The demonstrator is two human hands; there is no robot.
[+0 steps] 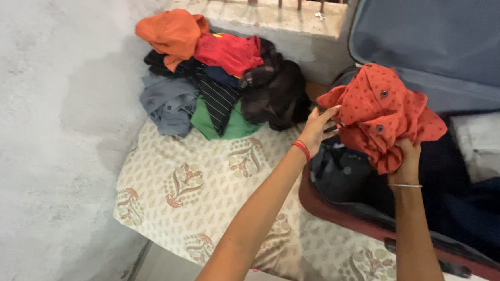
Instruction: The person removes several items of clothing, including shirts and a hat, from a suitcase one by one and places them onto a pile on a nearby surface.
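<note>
Both hands are clamping the red dotted shirt point(379, 116) at frame right, w/ left hand point(318, 130) gripping its left edge and right hand point(407, 157) bunching it from below, over the open suitcase point(365, 218).

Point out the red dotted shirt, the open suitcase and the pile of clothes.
red dotted shirt point(379, 116): head view, middle of the bunched cloth.
open suitcase point(343, 215): head view, its maroon front rim.
pile of clothes point(219, 82): head view, centre of the heap.

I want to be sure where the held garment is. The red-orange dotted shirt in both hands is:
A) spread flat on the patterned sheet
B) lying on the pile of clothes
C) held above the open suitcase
C: both the left hand and the right hand grip the red-orange dotted shirt over the open suitcase, apart from the pile of clothes.
</note>
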